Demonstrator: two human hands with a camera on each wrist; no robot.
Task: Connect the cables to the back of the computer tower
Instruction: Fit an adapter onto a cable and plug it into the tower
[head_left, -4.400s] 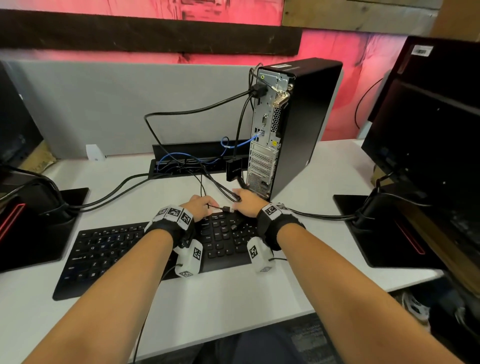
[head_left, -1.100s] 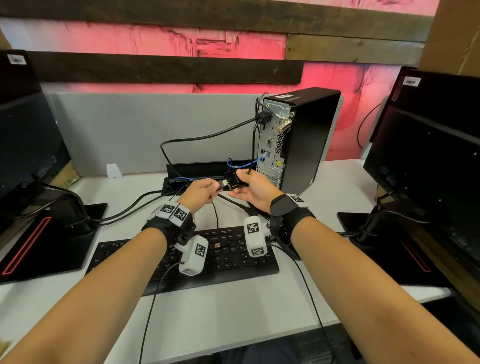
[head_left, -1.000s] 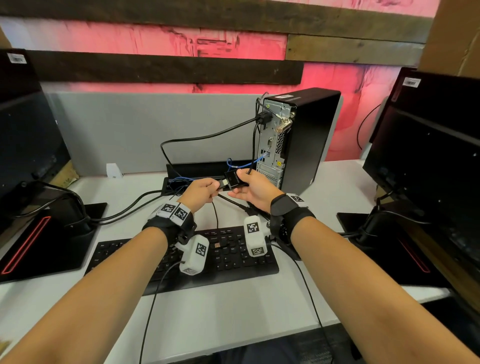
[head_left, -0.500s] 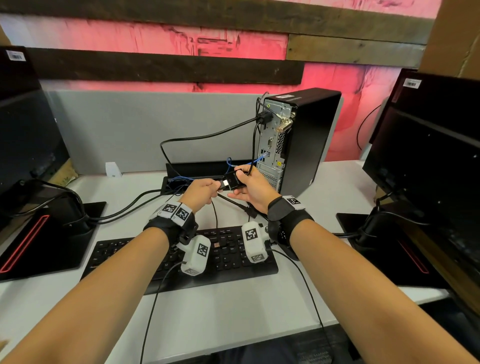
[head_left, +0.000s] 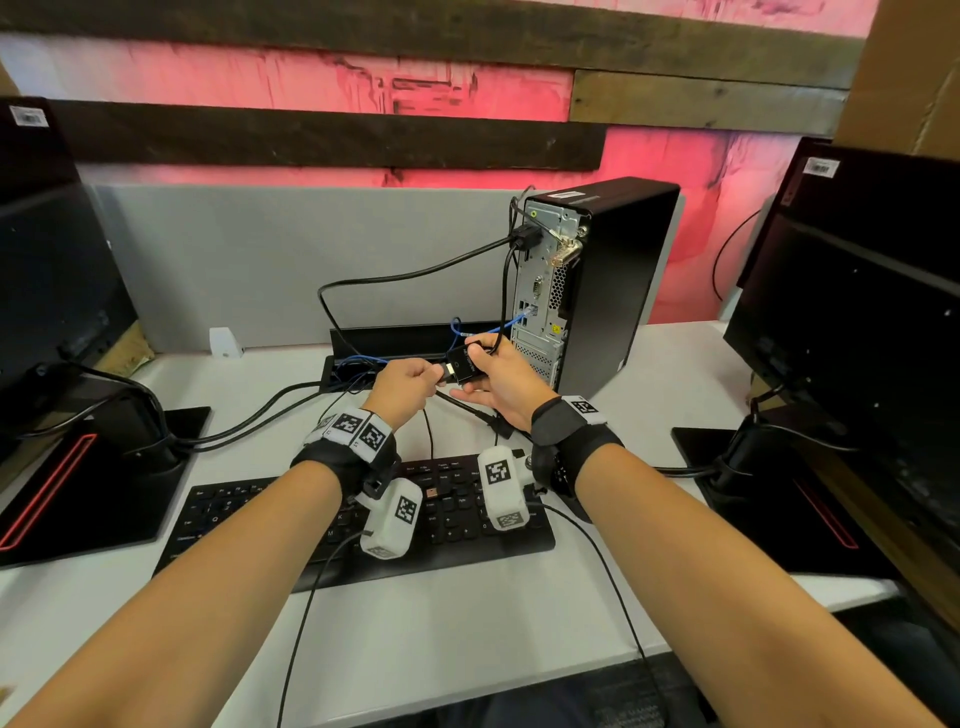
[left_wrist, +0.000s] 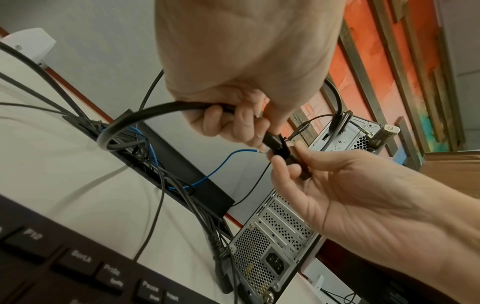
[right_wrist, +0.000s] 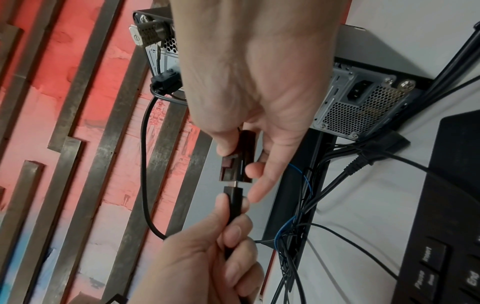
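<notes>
My left hand (head_left: 405, 382) pinching a black cable plug (right_wrist: 233, 197), my right hand (head_left: 501, 384) gripping a small black adapter (head_left: 462, 365), plug tip at its socket, held above the surface (head_left: 415, 639), just beside the computer tower (head_left: 597, 280)

Computer tower (head_left: 613, 291) stands behind keyboard (head_left: 441, 519), between 2 monitors (head_left: 857, 291).

**Wearables on both forearms**

Bare forearms, no sleeves. Black wrist straps (head_left: 571, 434) with square black-and-white fiducial tags. White padded camera pods (head_left: 501, 488) hanging under each wrist, also tagged. Thin black leads (head_left: 613, 582) trailing back from pods.
</notes>
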